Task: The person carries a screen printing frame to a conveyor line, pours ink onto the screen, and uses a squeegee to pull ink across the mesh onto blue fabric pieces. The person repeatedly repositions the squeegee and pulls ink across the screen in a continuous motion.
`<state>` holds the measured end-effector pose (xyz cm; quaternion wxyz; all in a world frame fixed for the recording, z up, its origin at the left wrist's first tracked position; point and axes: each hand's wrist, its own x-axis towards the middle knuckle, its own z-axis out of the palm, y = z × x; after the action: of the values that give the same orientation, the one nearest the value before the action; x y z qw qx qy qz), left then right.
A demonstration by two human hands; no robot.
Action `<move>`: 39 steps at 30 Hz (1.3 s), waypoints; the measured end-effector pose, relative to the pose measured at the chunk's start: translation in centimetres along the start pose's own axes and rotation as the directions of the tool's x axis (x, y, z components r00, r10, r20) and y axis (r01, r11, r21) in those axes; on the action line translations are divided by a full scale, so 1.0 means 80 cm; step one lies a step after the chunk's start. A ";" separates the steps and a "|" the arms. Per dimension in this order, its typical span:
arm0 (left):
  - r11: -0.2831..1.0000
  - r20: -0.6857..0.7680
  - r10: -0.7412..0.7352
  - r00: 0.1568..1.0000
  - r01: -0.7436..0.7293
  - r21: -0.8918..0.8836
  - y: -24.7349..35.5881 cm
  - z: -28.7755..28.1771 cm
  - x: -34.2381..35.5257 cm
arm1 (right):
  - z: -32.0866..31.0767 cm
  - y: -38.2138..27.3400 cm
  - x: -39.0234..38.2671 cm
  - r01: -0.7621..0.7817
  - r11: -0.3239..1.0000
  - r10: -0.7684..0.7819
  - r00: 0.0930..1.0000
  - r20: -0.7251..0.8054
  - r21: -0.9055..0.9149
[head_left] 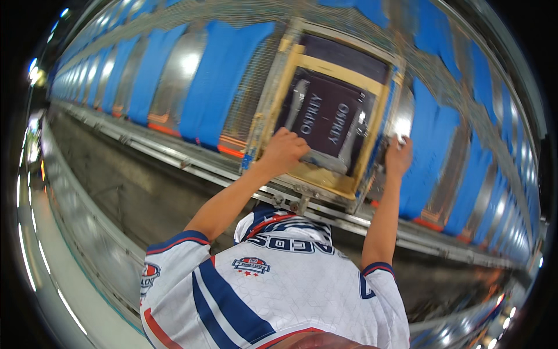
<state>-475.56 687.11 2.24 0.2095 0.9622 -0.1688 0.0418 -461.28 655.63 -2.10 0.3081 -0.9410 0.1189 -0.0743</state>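
A rectangular screen-printing frame point(268, 110) lies across the long table in front of me. Inside its yellow-taped border is a dark mesh panel with pale lettering, with wet-looking dark ink around it. A narrow grey bar point(297, 104) lies along the panel's left side. My left hand point(285, 150) is closed over the frame's near left corner, by the lower end of that bar; its grip is hidden. Just outside the frame's right side, my right hand point(398, 156) pinches something small and whitish over a blue fabric piece point(433, 148).
Blue fabric pieces point(209, 81) lie in rows along the table, with shiny bare strips between them. A metal rail point(157, 154) runs along the near edge, with a clamp-like fitting point(299, 200) at the frame. Another long table edge point(87, 215) stands at the left.
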 end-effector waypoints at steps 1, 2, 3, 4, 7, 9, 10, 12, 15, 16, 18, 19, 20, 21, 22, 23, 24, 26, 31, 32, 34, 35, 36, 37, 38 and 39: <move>1.000 0.010 0.015 1.000 -0.016 0.018 0.000 0.005 0.001 | 0.012 0.020 0.011 -0.060 0.998 0.059 0.994 0.087 0.003; 1.000 0.023 0.001 1.000 -0.002 0.031 0.001 0.002 -0.006 | 0.026 0.028 0.016 -0.103 0.995 0.101 0.977 0.187 0.002; 0.999 0.024 -0.009 1.000 0.008 0.039 0.001 0.000 -0.009 | 0.033 0.033 0.018 -0.092 0.992 0.073 0.977 0.199 0.088; 0.999 0.021 -0.013 1.000 0.012 0.036 -0.001 -0.002 -0.013 | 0.035 0.032 0.016 -0.082 0.983 0.048 0.978 0.203 0.164; 0.996 -0.047 -0.037 0.998 0.033 -0.080 -0.006 -0.012 -0.027 | 0.000 -0.024 0.006 -0.091 0.989 0.071 0.984 0.161 0.118; 0.991 -0.087 -0.063 0.994 0.051 -0.126 -0.008 -0.030 -0.035 | -0.022 -0.058 0.010 -0.119 0.981 0.090 0.978 0.186 0.152; 0.989 -0.109 -0.067 0.992 0.052 -0.142 -0.014 -0.036 -0.043 | -0.026 -0.071 0.007 -0.138 0.976 0.104 0.975 0.195 0.169; 0.991 -0.108 -0.071 0.992 0.058 -0.122 -0.030 -0.051 -0.050 | -0.010 -0.094 -0.005 -0.088 0.965 0.041 0.981 0.189 0.246; 0.997 -0.059 -0.070 0.996 0.069 -0.030 -0.106 -0.096 -0.079 | 0.068 -0.139 -0.049 0.004 0.953 -0.036 0.994 0.100 0.301; 0.998 -0.050 -0.059 0.997 0.058 -0.018 -0.138 -0.110 -0.094 | 0.104 -0.146 -0.064 0.004 0.949 -0.041 0.993 0.111 0.317; 0.997 -0.009 -0.073 0.997 0.073 -0.013 -0.198 -0.144 -0.133 | 0.154 -0.198 -0.117 0.042 0.945 -0.069 0.995 0.073 0.323; 0.999 -0.025 -0.054 0.998 0.054 0.001 -0.231 -0.164 -0.144 | 0.176 -0.236 -0.134 0.083 0.922 -0.099 0.995 0.025 0.378; 0.999 -0.031 -0.047 0.998 0.047 -0.002 -0.256 -0.176 -0.159 | 0.192 -0.260 -0.153 0.116 0.903 -0.123 0.992 -0.010 0.413; 0.999 -0.035 -0.043 0.998 0.042 -0.006 -0.277 -0.184 -0.175 | 0.199 -0.280 -0.166 0.049 0.907 -0.082 0.995 0.062 0.419; 0.999 -0.031 -0.049 0.998 0.050 0.013 -0.290 -0.188 -0.193 | 0.204 -0.299 -0.176 -0.019 0.907 -0.041 0.990 0.133 0.421; 0.998 -0.031 -0.050 0.998 0.051 0.042 -0.299 -0.196 -0.206 | 0.211 -0.316 -0.180 -0.085 0.899 -0.001 0.981 0.196 0.429; 0.996 -0.036 -0.053 0.998 0.055 0.063 -0.300 -0.197 -0.216 | 0.217 -0.318 -0.183 -0.048 0.918 -0.019 0.986 0.164 0.394; 0.997 -0.044 -0.032 0.999 0.035 0.067 -0.290 -0.204 -0.239 | 0.220 -0.327 -0.186 -0.058 0.928 -0.006 0.986 0.169 0.367; 0.997 -0.060 0.036 0.998 -0.031 0.075 -0.289 -0.198 -0.278 | 0.239 -0.329 -0.190 -0.085 0.961 0.036 0.982 0.186 0.263; 0.996 -0.042 0.043 0.998 -0.039 0.086 -0.293 -0.196 -0.277 | 0.245 -0.329 -0.190 -0.083 0.964 0.033 0.981 0.192 0.255; 0.995 -0.046 0.060 0.997 -0.056 0.082 -0.300 -0.196 -0.269 | 0.244 -0.325 -0.191 -0.102 0.976 0.054 0.970 0.239 0.193; 0.994 -0.054 0.071 0.996 -0.066 0.086 -0.306 -0.196 -0.262 | 0.236 -0.335 -0.191 -0.114 0.983 0.071 0.959 0.274 0.146; 0.993 -0.083 0.077 0.994 -0.069 0.095 -0.318 -0.192 -0.252 | 0.233 -0.340 -0.188 -0.126 0.987 0.090 0.947 0.309 0.097; 0.992 -0.112 0.081 0.990 -0.069 0.103 -0.334 -0.187 -0.235 | 0.237 -0.334 -0.182 0.034 0.997 -0.050 0.963 0.263 0.067; 0.991 -0.143 0.091 0.986 -0.076 0.108 -0.354 -0.180 -0.214 | 0.239 -0.324 -0.175 0.190 0.981 -0.191 0.957 0.218 0.023; 0.984 -0.209 0.138 0.968 -0.109 0.144 -0.371 -0.183 -0.180 | 0.242 -0.315 -0.171 0.336 0.941 -0.325 0.927 0.187 -0.028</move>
<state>-479.03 723.07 1.83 0.1601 0.9511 -0.2013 0.1712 -465.81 689.93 -3.45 0.2726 -0.9591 -0.0676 -0.0362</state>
